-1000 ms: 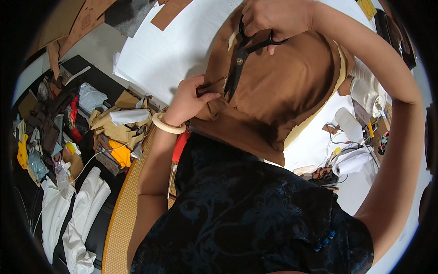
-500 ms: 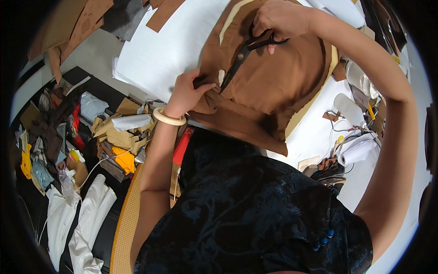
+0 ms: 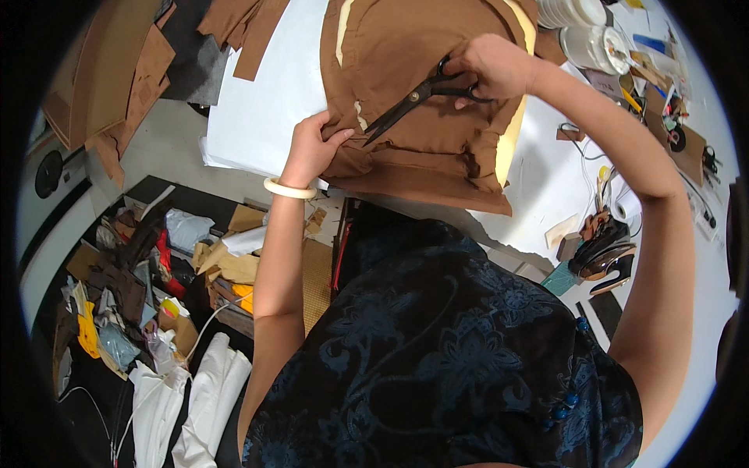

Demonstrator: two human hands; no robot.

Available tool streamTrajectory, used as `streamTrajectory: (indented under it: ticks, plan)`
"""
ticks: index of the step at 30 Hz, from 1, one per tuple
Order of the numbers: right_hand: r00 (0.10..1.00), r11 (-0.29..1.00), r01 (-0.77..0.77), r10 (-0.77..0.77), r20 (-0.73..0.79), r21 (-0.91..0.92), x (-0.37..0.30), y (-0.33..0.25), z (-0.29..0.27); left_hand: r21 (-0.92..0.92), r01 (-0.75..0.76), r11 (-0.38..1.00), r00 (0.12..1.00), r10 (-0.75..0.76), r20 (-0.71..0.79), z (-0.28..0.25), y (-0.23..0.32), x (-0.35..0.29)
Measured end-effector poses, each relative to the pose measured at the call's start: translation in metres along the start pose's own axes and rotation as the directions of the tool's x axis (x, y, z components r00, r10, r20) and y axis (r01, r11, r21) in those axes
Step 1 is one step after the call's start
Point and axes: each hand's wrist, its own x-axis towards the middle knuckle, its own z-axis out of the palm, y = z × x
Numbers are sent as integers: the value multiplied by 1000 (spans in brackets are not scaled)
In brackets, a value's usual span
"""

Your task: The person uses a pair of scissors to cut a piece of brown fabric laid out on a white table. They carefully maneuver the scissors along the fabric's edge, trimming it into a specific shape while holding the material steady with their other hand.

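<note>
A large brown piece of material with a curved outline and pale yellow edging lies on the white table. My right hand grips the black handles of a pair of scissors above it. The blades point down and left, their tips close to the fingers of my left hand. That hand pinches a fold of the brown material at its left edge, thumb on top. A short cream strip shows beside the blade tips. A pale bangle circles my left wrist.
Brown offcuts hang at the table's far left. Scraps and white rolled material lie on a black surface at left. White tubs, cables and tools crowd the right side, with a black tape dispenser-like object nearer.
The scissors have swung to a flatter angle, and my right hand sits lower in view. My left hand still pinches the fold. The whole view has shifted with my head.
</note>
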Motion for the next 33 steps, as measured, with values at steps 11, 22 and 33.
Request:
streamTrajectory:
  ticks: [11,22,33]
  plan:
    - [913,999,10,9,-408,45,-42,-6,103,-246,-25,969,999,30,18,6,6,-4]
    - [911,985,134,-165,-377,-108,-10,8,79,-273,-45,961,999,48,7,12,8,-3]
    - [962,987,91,-121,-245,-130,-9,8,69,-219,-22,975,999,13,-43,7,7,-6]
